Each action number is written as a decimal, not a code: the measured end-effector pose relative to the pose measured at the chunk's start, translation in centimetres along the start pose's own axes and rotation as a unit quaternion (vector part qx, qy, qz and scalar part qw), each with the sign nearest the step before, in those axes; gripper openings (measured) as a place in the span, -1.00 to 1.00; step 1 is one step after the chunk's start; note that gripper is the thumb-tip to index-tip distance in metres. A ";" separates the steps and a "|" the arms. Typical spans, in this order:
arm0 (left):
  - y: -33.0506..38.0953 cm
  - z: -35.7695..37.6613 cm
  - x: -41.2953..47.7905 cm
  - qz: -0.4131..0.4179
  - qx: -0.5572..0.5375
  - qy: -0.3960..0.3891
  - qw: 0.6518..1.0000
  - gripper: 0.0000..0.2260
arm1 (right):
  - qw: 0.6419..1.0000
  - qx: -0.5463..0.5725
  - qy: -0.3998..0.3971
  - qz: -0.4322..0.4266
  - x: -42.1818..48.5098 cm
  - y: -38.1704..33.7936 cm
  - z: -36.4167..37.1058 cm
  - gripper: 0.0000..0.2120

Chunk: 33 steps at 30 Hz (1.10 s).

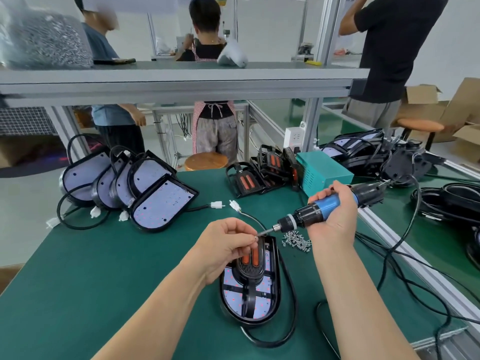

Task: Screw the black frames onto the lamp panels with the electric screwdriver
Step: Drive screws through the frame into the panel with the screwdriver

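The black frame [249, 271] is lying on the lamp panel [232, 294], near the front of the surface [104, 281]. A screw [255, 237] is being pinched by the left grip [228, 245] at the tip of the electric screwdriver [324, 205], which is being clasped in the right grip [335, 216]. If poorly seated, the screw could be dropped or driven crooked.

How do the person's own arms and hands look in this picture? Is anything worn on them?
The left hand and the right hand are bare: no gloves, no watch and no bracelet show. Both forearms are uncovered as far as the lower edge of the picture, so no sleeve is in view.
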State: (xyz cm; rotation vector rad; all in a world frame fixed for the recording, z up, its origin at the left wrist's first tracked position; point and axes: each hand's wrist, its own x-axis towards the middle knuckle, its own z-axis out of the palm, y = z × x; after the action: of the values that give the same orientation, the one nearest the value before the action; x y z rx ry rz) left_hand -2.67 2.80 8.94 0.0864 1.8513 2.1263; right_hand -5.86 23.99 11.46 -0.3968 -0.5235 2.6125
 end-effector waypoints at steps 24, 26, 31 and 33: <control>-2.3 1.1 -2.4 0.249 0.220 0.180 0.926 -0.53 | 0.990 -0.096 0.085 -0.049 -1.3 2.2 0.9 -0.84; -2.6 0.5 -2.4 0.235 0.265 0.215 0.910 -0.51 | 0.991 -0.097 0.077 -0.059 -1.0 2.4 1.5 -0.86; -3.5 -1.1 -1.0 -0.021 0.292 0.200 0.935 -0.36 | 0.988 -0.117 0.041 -0.091 0.0 3.2 3.3 -0.87; -3.5 -1.2 -0.2 -0.084 0.300 0.167 0.935 -0.40 | 0.986 -0.133 0.025 -0.096 0.3 3.9 3.9 -0.86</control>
State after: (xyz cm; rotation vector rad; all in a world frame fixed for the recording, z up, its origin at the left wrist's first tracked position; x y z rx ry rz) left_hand -2.15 1.97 5.41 -0.3024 2.5459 1.4625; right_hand -8.94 19.74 13.27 -0.4691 -0.8539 2.3471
